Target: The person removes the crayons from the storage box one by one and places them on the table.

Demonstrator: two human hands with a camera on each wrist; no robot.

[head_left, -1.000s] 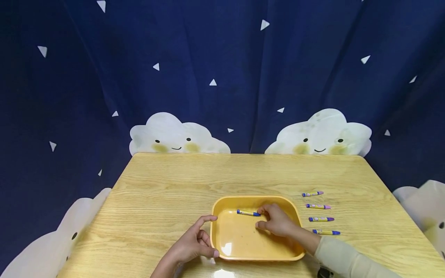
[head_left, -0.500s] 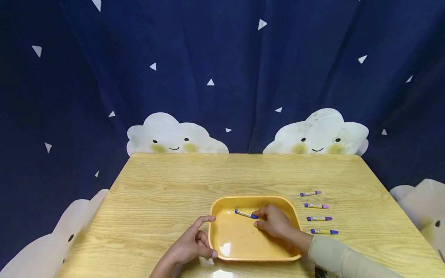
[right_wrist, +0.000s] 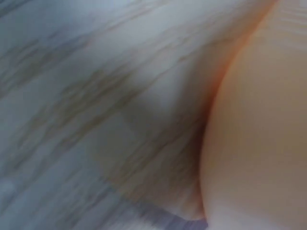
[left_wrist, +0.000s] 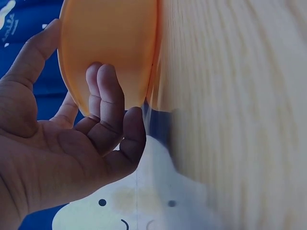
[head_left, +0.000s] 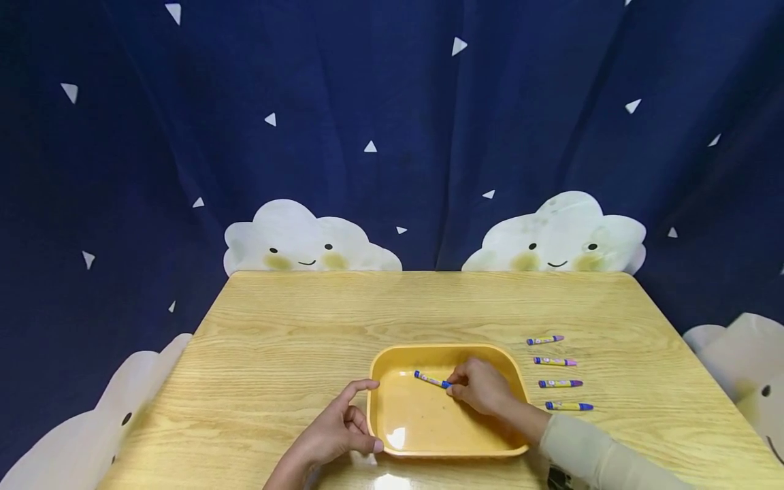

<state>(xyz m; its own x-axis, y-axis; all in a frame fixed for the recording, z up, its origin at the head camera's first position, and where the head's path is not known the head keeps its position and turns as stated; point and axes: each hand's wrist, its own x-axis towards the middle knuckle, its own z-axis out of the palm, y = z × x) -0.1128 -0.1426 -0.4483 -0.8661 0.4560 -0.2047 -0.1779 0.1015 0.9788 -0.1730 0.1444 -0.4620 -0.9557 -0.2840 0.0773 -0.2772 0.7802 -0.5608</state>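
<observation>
In the head view my right hand (head_left: 480, 386) reaches into a shallow yellow plastic tray (head_left: 453, 454). Thumb and forefinger pinch the right end of a blue crayon (head_left: 431, 379), which slants down to the right inside. Spread along the tray's left side, my left hand (head_left: 337, 427) holds the rim with thumb and forefinger. In the left wrist view that hand's other fingers (left_wrist: 110, 96) bend loosely by the tray's outer wall (left_wrist: 110, 28). The right wrist view has only the blurred tray side (right_wrist: 259, 134) and tabletop; the right hand is outside it.
Several crayons lie in a column right of the tray on the wooden table (head_left: 294, 320): a light purple crayon (head_left: 545, 339), a pink crayon (head_left: 554, 361), a purple crayon (head_left: 560, 384) and another blue crayon (head_left: 569, 406). A dark blue curtain (head_left: 343, 88) hangs behind.
My right hand has drawn the crayon's right end slightly toward me and left, tilting it. The left hand keeps its place at the rim. The head view has shifted slightly.
</observation>
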